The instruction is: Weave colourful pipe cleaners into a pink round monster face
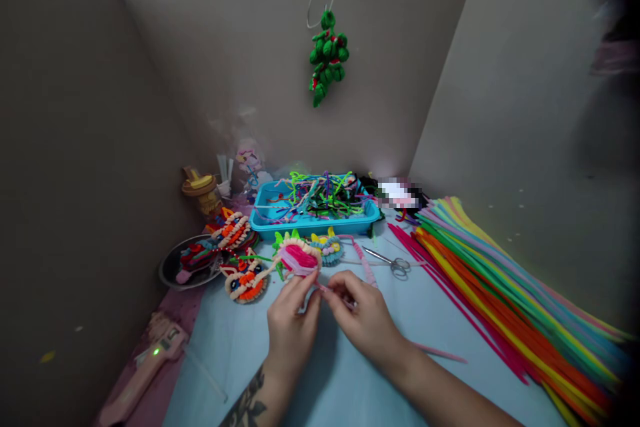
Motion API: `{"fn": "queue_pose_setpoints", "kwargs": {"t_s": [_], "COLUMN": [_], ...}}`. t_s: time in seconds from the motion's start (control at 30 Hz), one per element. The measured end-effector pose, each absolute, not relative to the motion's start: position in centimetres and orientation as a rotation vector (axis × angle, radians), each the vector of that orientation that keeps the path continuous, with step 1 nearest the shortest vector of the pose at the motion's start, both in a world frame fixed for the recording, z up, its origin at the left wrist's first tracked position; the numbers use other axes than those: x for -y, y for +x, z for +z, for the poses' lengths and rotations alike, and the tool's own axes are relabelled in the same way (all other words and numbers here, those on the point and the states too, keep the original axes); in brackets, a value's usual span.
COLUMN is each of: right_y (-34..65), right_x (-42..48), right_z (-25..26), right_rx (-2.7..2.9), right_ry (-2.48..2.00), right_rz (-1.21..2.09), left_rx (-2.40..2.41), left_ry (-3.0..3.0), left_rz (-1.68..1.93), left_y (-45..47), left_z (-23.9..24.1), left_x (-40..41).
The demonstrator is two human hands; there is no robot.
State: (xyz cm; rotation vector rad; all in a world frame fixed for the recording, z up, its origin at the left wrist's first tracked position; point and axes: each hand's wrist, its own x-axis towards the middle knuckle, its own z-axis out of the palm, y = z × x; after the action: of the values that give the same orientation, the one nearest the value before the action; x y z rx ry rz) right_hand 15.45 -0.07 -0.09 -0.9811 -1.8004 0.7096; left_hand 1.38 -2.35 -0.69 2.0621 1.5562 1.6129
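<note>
My left hand point(294, 320) pinches the lower edge of a pipe-cleaner craft piece point(299, 259) with a magenta and lilac middle and a cream rim. Close beside it, my right hand point(364, 320) has thumb and fingers pressed together on a thin pink pipe cleaner point(443, 352), whose end sticks out past the wrist. The fingertips of both hands almost meet, and the exact join is hidden there. Just beyond them lie a blue and yellow pipe-cleaner piece point(329, 250) and an orange and cream animal-face piece point(249, 282).
A blue tray point(315, 225) of pipe-cleaner scraps stands behind. Scissors point(399, 268) lie right of it, near long coloured pipe cleaners point(500, 293). At left are a metal bowl point(167, 273) and a pink glue gun point(145, 380). A green ornament point(327, 57) hangs above.
</note>
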Motion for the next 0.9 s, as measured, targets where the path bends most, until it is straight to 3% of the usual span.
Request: {"fn": "queue_pose_setpoints", "kwargs": {"t_s": [0.9], "right_y": [15.12], "right_x": [0.71], "right_z": [-0.11], "right_rx": [1.781], "right_ry": [-0.872], "right_rz": [0.863], "left_rx": [-1.54], "left_ry": [2.036], "left_rz": [1.692], "left_y": [1.49], "left_z": [-0.29], "left_x": [2.43]}}
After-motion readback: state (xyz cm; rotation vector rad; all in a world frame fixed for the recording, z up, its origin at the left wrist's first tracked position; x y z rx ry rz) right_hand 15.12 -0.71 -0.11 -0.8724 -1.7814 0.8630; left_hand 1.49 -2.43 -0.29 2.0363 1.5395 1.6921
